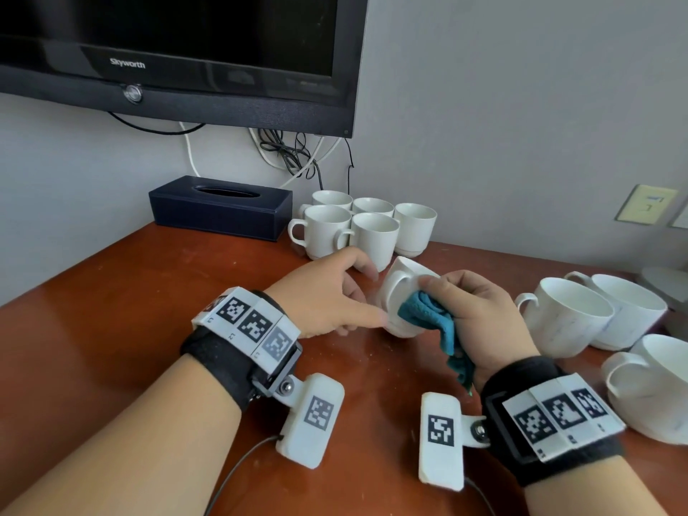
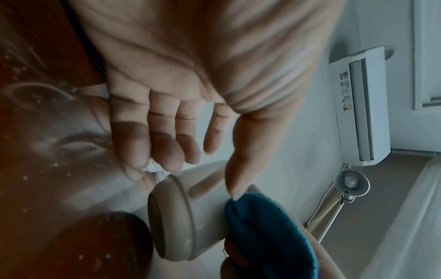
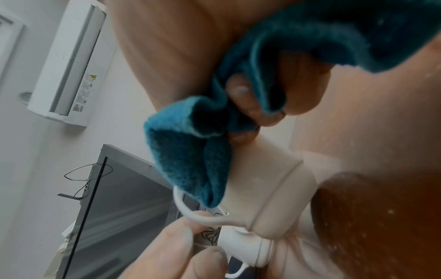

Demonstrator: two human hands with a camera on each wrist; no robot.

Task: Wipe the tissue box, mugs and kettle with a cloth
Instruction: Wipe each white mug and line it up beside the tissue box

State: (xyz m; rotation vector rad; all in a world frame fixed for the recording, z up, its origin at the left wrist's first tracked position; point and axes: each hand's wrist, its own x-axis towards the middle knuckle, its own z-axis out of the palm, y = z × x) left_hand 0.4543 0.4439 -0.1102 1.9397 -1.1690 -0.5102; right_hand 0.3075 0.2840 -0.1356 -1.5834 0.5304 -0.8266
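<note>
Reddish tabletop (image 1: pixel 111 292) carrying white mugs, left hand (image 1: pixel 327 296) steadying tilted mug (image 1: pixel 400 292) with straight fingers, right hand (image 1: pixel 480 314) gripping teal cloth (image 1: pixel 428 314), pressing it against mug.

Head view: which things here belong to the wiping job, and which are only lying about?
For the job:
- blue cloth
- tilted mug
- five grouped mugs
- three mugs on the right
- tissue box

Lying about:
- television
- cables
- wall switch
</note>
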